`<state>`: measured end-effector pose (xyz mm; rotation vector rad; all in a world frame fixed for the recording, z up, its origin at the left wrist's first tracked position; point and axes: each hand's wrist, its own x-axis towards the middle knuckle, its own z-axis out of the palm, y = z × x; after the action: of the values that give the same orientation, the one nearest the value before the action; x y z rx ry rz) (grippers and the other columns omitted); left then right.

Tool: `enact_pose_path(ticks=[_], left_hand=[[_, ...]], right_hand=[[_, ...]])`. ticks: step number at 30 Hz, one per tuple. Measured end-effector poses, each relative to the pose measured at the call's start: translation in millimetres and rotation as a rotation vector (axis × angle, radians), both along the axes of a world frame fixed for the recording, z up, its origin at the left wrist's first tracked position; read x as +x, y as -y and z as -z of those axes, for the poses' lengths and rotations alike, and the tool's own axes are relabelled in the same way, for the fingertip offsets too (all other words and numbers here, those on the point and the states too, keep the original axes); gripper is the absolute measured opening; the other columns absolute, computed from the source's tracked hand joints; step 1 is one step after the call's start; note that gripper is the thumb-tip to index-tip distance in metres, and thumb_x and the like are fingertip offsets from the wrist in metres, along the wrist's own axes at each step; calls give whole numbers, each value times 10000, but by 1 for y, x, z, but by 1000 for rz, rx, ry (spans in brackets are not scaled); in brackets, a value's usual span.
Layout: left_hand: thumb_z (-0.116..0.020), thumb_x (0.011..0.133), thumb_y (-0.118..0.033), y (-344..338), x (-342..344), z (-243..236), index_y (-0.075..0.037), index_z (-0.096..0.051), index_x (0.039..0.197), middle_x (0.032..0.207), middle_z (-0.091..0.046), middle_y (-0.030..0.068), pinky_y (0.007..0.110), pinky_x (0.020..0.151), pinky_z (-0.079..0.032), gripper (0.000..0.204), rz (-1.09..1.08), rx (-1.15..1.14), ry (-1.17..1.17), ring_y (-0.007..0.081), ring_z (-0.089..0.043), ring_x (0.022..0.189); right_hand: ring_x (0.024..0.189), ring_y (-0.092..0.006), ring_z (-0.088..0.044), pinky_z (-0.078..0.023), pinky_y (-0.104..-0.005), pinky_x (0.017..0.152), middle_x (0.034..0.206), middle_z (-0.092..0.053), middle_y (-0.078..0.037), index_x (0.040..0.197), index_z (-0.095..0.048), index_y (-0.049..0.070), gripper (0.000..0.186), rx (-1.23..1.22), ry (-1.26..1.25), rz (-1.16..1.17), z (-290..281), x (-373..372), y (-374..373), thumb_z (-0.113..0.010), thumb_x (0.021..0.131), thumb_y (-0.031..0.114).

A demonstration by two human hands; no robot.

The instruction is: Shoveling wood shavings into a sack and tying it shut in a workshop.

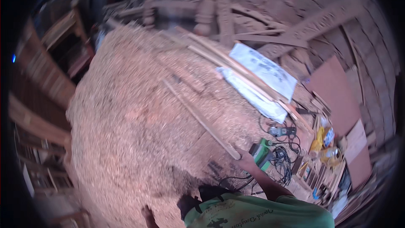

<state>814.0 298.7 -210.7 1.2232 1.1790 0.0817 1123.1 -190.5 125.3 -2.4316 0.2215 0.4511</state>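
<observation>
My right hand (245,160) grips the near end of a long, narrow wooden strip (196,114), which extends diagonally over the wood shavings (118,122). Just beside that hand is a green power planer (264,150) with coiled black cords (280,164). My left hand (147,212) hangs low at the bottom edge with nothing visible in it, its fingers loosely apart and slightly blurred. A grey angle grinder (282,131) lies beyond the planer.
Wooden strips (230,67) lie across white printed sheets (263,69). Carved boards and offcuts (265,33) are piled at the back. Wooden furniture (42,76) lines the left. Reddish panels (333,93), yellow items (320,137) and scrap wood crowd the right.
</observation>
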Motion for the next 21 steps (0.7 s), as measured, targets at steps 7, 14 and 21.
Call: enact_pose_path(ticks=[7, 14, 21], left_hand=[[-489, 935, -373, 97, -86, -48, -184, -507, 1289, 942, -590, 62, 364, 558, -495, 402, -32, -610, -50, 200, -582, 772], [-540, 913, -373, 172, -87, -57, -138, -551, 1093, 845, -593, 43, 320, 532, -473, 296, 339, -191, -364, 168, -575, 673], [-407, 932, -560, 199, -181, -127, -120, -597, 1096, 841, -619, 61, 305, 534, -472, 507, 177, -74, -235, 177, -578, 660]], right_hand=[[914, -299, -647, -492, -364, 791, 998, -668, -150, 1216, -566, 83, 623, -11, 228, 139, -41, 17, 135, -768, 686, 341], [934, -329, -634, -485, -403, 815, 989, -652, -178, 1172, -582, 64, 607, -203, 478, 204, -41, 71, 277, -748, 694, 399], [1076, -422, -515, -442, -495, 868, 1162, -526, -265, 1294, -453, 62, 647, -1162, 709, 285, -85, 222, 407, -686, 788, 390]])
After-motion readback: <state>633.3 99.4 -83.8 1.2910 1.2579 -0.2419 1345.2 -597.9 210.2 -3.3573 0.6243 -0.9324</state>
